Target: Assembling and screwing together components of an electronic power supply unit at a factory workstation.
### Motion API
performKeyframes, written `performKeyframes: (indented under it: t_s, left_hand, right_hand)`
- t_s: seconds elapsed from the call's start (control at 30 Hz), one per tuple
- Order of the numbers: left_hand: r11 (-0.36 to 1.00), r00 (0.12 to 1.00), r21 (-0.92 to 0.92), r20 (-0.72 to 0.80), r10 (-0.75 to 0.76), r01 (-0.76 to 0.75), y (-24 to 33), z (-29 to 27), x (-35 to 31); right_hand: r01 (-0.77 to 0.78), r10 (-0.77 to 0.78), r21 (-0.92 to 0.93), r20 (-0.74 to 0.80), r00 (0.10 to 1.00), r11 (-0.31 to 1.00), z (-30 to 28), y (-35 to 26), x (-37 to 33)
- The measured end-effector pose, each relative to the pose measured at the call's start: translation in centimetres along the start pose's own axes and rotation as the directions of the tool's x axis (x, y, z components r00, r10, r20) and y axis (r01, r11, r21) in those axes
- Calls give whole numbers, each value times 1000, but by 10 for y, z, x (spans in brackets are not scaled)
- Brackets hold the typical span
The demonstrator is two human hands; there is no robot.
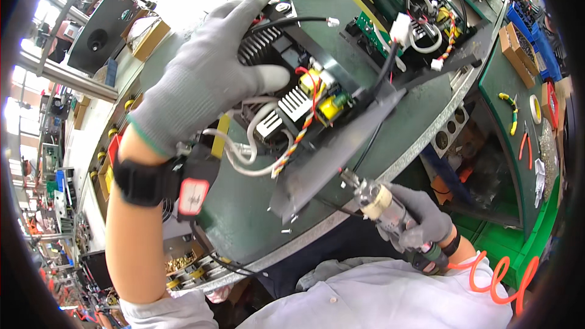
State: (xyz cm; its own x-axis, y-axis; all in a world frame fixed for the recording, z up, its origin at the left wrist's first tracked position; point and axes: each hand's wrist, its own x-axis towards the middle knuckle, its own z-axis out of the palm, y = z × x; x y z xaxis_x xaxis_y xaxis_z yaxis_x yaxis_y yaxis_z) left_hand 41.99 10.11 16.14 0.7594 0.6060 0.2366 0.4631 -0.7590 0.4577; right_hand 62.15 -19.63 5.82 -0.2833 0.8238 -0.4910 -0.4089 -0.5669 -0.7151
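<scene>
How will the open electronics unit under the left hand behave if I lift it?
The electronics unit may feel heavy for its size, given its finned heatsinks. Its loose white cables, curving out in loops, will probably flop and could snag. The uncovered yellow components could be fragile if knocked.

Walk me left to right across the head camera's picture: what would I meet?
Dark flat panel with a round black hub, grey-gloved left hand, pale finned metal block, grey-gloved right hand, yellow-and-black-handled pliers, pale yellow ring-shaped tape roll.
</scene>
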Motion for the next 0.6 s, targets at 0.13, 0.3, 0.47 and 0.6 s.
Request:
performKeyframes:
  t_s: [0.13, 0.3, 0.47, 0.6]
  left_hand:
    - [935, 940, -294, -212, -268, 200, 21, -33, -42]
    - [238, 660, -806, 233, -714, 542, 70, -35, -126]
    - [-10, 469, -684, 511, -720, 729, 74, 52, -157]
    - [-320, 563, -807, 580, -589, 496, 61, 106, -154]
  right_hand:
    - [36, -35, -43, 20, 999, 998, -4, 4, -2]
    - [-4, 7, -76, 38, 999, 997, -17, 8, -5]
    - [-30, 22, -161, -52, 998, 986, -21, 9, -11]
    - [-38, 34, -66, -60, 998, 997, -15, 6, -18]
